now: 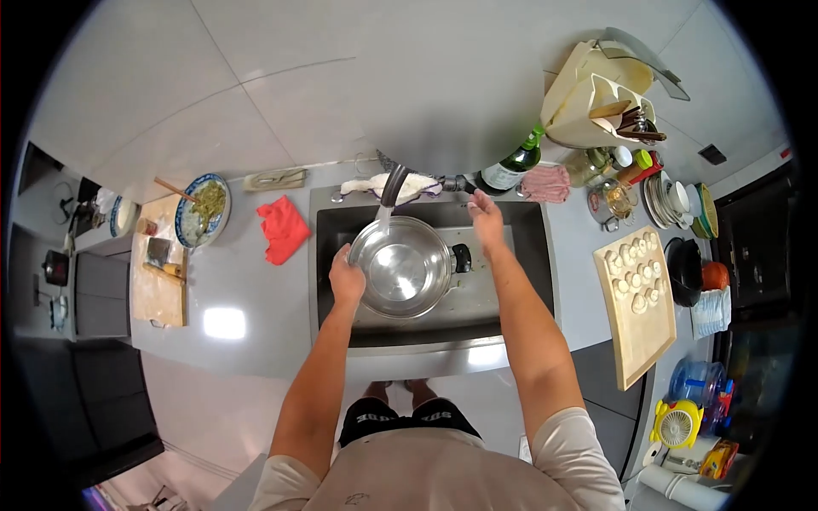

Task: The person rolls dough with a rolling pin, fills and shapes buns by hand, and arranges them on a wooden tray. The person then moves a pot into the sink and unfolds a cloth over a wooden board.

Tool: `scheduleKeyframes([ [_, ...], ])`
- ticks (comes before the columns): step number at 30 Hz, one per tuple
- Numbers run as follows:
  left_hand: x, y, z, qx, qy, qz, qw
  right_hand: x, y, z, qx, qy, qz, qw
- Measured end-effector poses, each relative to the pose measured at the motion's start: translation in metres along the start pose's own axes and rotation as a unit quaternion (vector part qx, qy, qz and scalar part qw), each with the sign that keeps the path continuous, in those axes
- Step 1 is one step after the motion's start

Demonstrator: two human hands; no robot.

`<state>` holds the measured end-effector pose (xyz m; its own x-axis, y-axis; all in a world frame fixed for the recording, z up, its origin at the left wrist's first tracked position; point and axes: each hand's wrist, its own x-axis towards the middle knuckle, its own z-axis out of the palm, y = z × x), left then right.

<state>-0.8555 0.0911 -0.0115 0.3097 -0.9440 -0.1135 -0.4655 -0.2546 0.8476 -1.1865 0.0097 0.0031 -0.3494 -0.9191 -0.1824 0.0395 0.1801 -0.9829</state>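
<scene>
A shiny stainless steel pot (396, 271) sits in the sink (511, 319), tilted or level I cannot tell. My left hand (346, 277) is closed at the pot's left side, where its grip hides the handle there. The pot's black right handle (462, 258) is free. Water runs from the dark faucet spout (393, 186) into the pot near its back rim. My right hand (486, 220) is raised over the sink's back right, beside the faucet's base (460, 183), fingers apart and holding nothing visible. Behind it leans a green bottle (511, 168).
Left of the sink lie a red cloth (283, 230), a patterned bowl of food (204, 209) and a cutting board (162, 294). On the right are a wooden board with dough pieces (645, 328), glass jars (609, 200), stacked dishes (669, 200) and a utensil holder (596, 102).
</scene>
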Motion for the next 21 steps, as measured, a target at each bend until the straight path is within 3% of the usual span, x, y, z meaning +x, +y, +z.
scheduleKeyframes([
  [8,-0.023,-0.011,-0.043,-0.001,-0.008,-0.032,0.999,-0.057,0.021,-0.006,-0.046,-0.009,-0.013,0.999],
  [10,-0.035,-0.010,-0.056,0.010,-0.009,-0.023,1.000,-0.083,0.035,-0.007,0.007,0.000,0.056,0.998],
  [14,-0.072,-0.022,-0.068,0.004,0.012,0.002,1.000,-0.137,0.049,-0.010,0.076,0.024,0.076,0.994],
  [16,-0.098,-0.017,-0.063,-0.001,-0.024,-0.012,1.000,-0.162,0.057,-0.022,0.116,0.028,0.094,0.988],
  [18,-0.121,-0.020,-0.042,0.030,-0.074,0.051,0.995,-0.190,0.061,-0.035,0.128,0.066,0.085,0.986],
  [21,-0.160,0.003,0.006,0.037,-0.211,0.069,0.974,-0.249,0.062,-0.073,0.155,0.141,0.058,0.976],
])
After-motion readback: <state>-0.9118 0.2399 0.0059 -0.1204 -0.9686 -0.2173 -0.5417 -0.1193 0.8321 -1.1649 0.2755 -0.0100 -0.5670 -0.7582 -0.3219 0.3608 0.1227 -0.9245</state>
